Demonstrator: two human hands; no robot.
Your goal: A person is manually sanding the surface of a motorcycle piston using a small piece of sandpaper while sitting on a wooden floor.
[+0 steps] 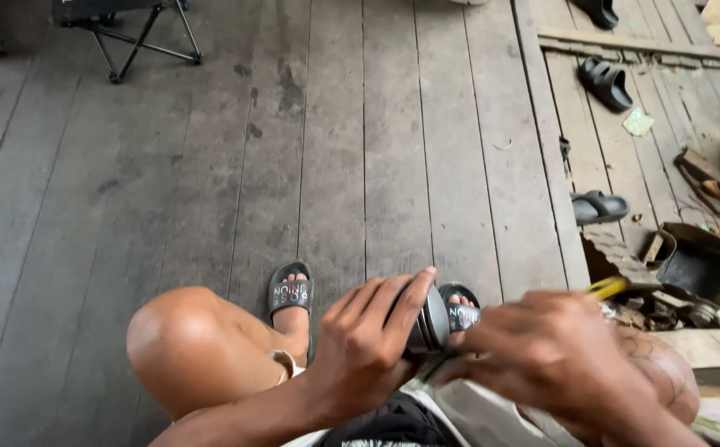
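Note:
My left hand (368,339) grips a dark round metal part (430,321) with ridged rings, held above my lap. My right hand (554,352) is closed around a tool with a yellow handle (608,287) whose tip points toward the round part; the tip is hidden behind my fingers. I am sitting, with my bare knees (182,335) up and my feet in black slide sandals (291,294) on the grey wooden plank floor (335,149).
A folding stool frame (140,37) stands at the far left. Loose black sandals (604,83) lie on the planks to the right. A dark open box (695,261) and scattered scraps sit at the right edge, next to a broken plank gap.

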